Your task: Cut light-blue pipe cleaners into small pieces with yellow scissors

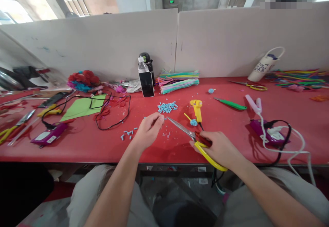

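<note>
**Now: snipping blue bits over the red desk**

Over at the left of the desk (84, 144) a purple device (48, 136) and a green paper sheet (82, 107) are lying idle. Moving inward, we are pinching our left hand (147, 131) shut on something too small to identify, fingertips pointing right. Just beside them, the scissors (191, 136) are reaching in: our right hand (221, 150) is clenching the yellow handles, blades barely parted, long axis running up-left toward the left fingertips. Blue cut pieces (167, 107) are lying beyond, a yellow glue gun (197, 108) to their right.
</note>
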Tool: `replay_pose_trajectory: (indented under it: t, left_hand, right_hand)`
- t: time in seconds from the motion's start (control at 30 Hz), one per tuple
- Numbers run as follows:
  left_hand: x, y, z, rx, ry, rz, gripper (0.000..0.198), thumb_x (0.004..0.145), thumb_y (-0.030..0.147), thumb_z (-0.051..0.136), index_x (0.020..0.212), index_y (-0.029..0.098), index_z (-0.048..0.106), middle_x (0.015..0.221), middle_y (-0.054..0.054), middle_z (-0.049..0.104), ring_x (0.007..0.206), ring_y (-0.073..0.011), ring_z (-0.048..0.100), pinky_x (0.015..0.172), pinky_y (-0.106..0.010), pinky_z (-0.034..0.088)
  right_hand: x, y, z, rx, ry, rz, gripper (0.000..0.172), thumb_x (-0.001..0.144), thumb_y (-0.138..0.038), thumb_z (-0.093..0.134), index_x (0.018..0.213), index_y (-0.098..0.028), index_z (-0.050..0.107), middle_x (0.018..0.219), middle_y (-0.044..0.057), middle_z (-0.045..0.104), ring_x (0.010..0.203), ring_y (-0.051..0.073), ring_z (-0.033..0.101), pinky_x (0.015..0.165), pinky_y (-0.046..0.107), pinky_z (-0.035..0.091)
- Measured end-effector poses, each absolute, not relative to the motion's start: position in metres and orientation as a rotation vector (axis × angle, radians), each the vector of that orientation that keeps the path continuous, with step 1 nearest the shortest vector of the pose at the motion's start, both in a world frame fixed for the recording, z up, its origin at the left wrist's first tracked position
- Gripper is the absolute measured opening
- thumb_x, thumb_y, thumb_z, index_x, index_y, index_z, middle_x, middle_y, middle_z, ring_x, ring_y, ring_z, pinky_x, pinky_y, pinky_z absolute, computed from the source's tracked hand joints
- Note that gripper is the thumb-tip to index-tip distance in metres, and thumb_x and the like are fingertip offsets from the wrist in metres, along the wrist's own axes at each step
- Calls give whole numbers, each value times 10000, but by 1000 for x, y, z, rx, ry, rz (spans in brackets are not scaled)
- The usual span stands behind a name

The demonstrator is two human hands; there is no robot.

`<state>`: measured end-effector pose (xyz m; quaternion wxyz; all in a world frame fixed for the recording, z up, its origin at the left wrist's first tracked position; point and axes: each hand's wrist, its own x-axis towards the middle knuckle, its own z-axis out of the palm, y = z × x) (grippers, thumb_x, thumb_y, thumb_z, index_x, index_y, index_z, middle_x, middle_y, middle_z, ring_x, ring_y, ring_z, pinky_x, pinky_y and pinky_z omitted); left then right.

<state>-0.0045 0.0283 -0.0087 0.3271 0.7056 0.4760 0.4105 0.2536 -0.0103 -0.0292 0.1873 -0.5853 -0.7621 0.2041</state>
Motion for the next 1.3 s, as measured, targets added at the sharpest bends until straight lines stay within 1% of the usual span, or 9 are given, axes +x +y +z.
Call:
replay_pose_trajectory:
  t: [0.2, 0.4, 0.7, 0.9, 1.13, 1.3]
  left_hand:
    - [-3, 28, -8, 1859, 1250, 1060, 342, 977, 386, 426, 709, 177, 468, 643, 23, 434, 600, -114, 414, 568, -247, 323]
    - [-3, 28, -8, 1853, 1251, 1067, 349, 973, 402, 430, 708, 178, 471, 639, 23, 435, 593, -115, 418, 567, -248, 327]
    - [-3, 27, -8, 1846, 1238, 1062, 351, 981, 394, 426, 709, 177, 467, 639, 26, 433, 592, -112, 414, 570, -250, 326]
    - [-5, 27, -9, 1854, 1231, 1072, 328, 973, 395, 440, 736, 175, 492, 649, 20, 443, 601, -117, 414, 572, -249, 327]
    - [-5, 28, -7, 1878, 1229, 1057, 317, 971, 387, 454, 746, 169, 507, 652, 22, 452, 609, -113, 417, 578, -243, 330]
    - [-5, 28, -8, 1880, 1238, 1061, 306, 970, 376, 456, 751, 169, 508, 653, 23, 453, 607, -111, 411, 575, -239, 332]
  right_hand:
    - [253, -10, -28, -1634, -2154, 561, 397, 817, -517, 600, 602, -221, 445, 526, -37, 454, 488, 115, 334, 477, 226, 276]
    - [254, -9, -30, -1629, -2172, 548, 377, 825, -507, 591, 610, -222, 469, 531, -30, 471, 490, 119, 345, 479, 228, 277]
    - [253, -9, -30, -1648, -2154, 555, 397, 822, -522, 599, 617, -228, 429, 532, -40, 450, 495, 124, 340, 484, 233, 276]
    - [254, -11, -30, -1610, -2131, 623, 411, 827, -543, 588, 625, -228, 417, 541, -41, 443, 495, 120, 349, 483, 231, 285]
    - [252, -10, -27, -1618, -2143, 615, 411, 820, -511, 612, 608, -225, 405, 537, -44, 417, 508, 122, 337, 484, 230, 272]
    - [253, -9, -27, -1625, -2143, 653, 416, 812, -499, 628, 598, -221, 405, 540, -54, 372, 518, 120, 306, 491, 232, 264]
